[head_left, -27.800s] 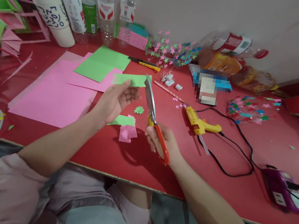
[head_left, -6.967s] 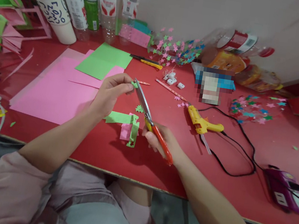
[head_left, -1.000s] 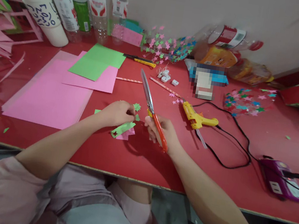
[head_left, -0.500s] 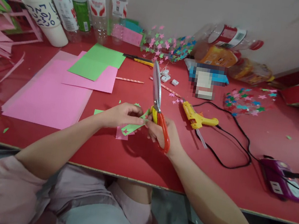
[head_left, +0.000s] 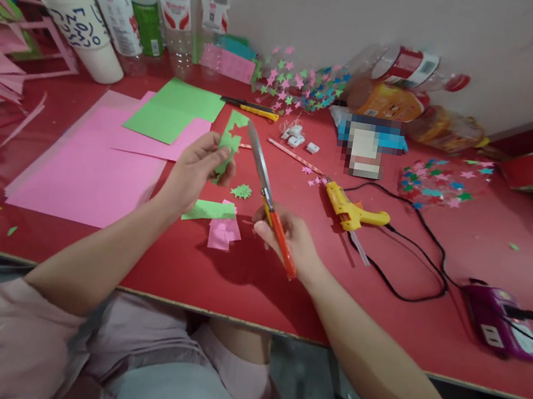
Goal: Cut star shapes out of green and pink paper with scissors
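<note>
Pinched in my left hand (head_left: 200, 172) is a green paper strip (head_left: 229, 143), held upright above the table, with a star-shaped hole near its top. My right hand (head_left: 293, 237) grips a pair of scissors (head_left: 264, 189) with orange and yellow handles. Their blades look closed and point up and left, close to the strip but apart from it. Between the hands, a small heap of green paper stars (head_left: 241, 191) lies on the table. Just below it are another green paper strip (head_left: 208, 211) and pink paper pieces (head_left: 223, 232).
Pink sheets (head_left: 84, 164) and a green sheet (head_left: 177, 110) lie to the left. A yellow glue gun (head_left: 352, 208) with a black cord rests on the right, near a purple power strip (head_left: 504, 325). A utility knife (head_left: 257, 110), bottles (head_left: 174, 16) and a white tumbler (head_left: 78, 28) stand behind.
My left hand has lifted the green strip up and left, away from my right hand. The scissors have tilted further left, and the green star heap has come into view.
</note>
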`<move>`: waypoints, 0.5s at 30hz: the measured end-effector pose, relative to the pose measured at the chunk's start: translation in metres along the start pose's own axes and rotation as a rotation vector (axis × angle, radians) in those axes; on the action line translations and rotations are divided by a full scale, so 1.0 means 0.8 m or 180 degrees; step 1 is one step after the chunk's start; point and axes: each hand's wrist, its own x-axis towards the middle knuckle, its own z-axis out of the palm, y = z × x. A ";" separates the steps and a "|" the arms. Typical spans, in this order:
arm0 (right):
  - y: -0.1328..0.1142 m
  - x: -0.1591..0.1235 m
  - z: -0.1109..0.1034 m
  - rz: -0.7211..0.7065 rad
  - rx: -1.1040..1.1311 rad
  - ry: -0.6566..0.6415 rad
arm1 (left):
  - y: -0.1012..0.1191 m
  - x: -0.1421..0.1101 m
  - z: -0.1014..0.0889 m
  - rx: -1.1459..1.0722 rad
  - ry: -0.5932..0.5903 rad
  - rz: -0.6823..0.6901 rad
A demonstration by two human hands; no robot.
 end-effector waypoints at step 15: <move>-0.003 -0.001 -0.005 0.0117 -0.0552 -0.0356 | 0.005 -0.006 -0.003 0.0173 -0.0032 0.0225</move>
